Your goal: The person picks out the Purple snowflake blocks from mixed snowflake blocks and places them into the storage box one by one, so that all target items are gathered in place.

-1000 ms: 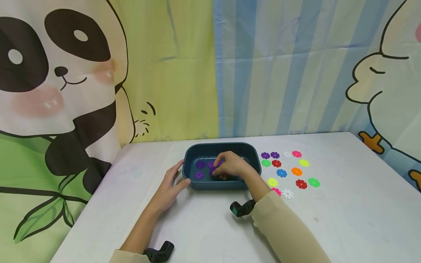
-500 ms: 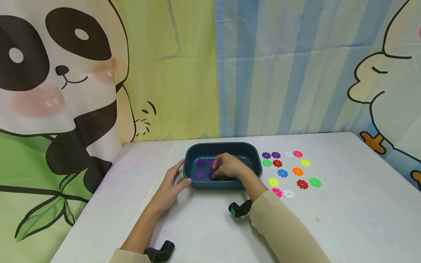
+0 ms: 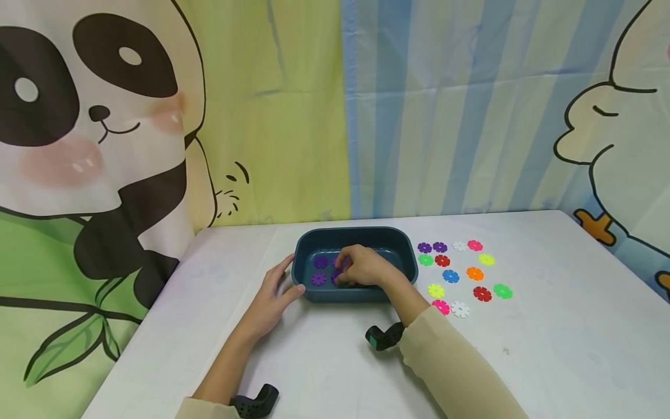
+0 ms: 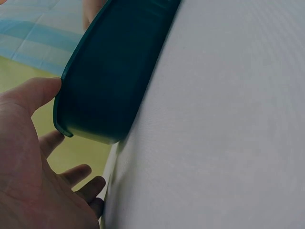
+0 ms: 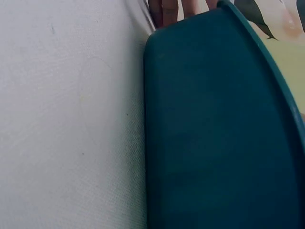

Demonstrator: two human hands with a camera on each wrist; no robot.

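Observation:
A dark teal basin stands on the table, with several purple snowflake discs lying on the left part of its floor. My left hand rests at the basin's left end, thumb and index finger touching the rim at the corner. In the left wrist view its other fingers spread loosely outside the wall. Inside the basin, my right hand has its fingers bent down and pinches a purple snowflake disc, which the fingertips partly cover. Another purple disc behind the fingers is mostly hidden. The right wrist view shows mainly the basin's outer wall.
Right of the basin lie several loose snowflake discs in various colours, among them a blue one, an orange one and a white one. A white cloth covers the table. Printed curtains hang behind it.
My right hand has lowered slightly and shifted a little left inside the basin, bringing the purple disc down beside the others. The left hand stays on the basin's rim.

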